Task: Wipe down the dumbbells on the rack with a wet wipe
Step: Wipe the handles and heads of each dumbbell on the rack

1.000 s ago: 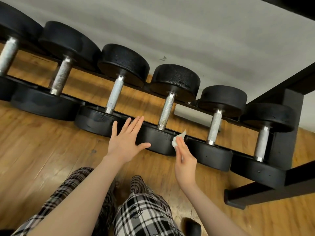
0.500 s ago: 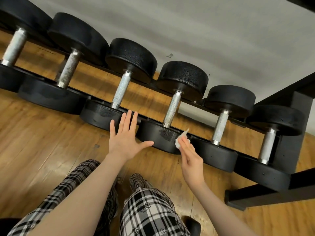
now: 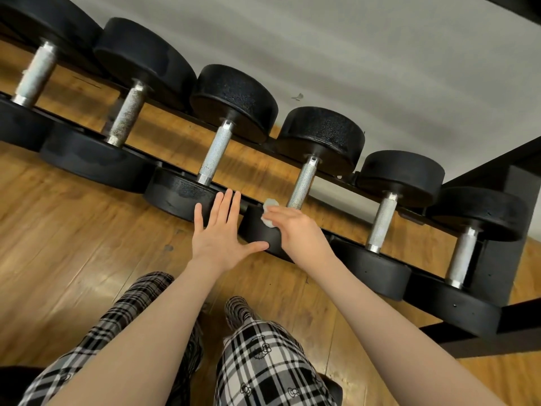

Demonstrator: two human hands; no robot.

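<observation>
right hand [image 3: 298, 232] presses a small white wet wipe [image 3: 270, 213] on the near black round dumbbell head [image 3: 260, 232], grip prob. pinched; left hand [image 3: 221, 232] flat-open at 9 o'clock steadying; next: knurled steel handle [image 3: 304, 183] at 12.

A low black rack [image 3: 497, 341] stands on a wooden floor [image 3: 73, 253] against a pale wall. Six black dumbbells [image 3: 216, 148] with silver knurled handles lie across its two rails side by side, near heads on the front rail and far heads on the back one.
</observation>
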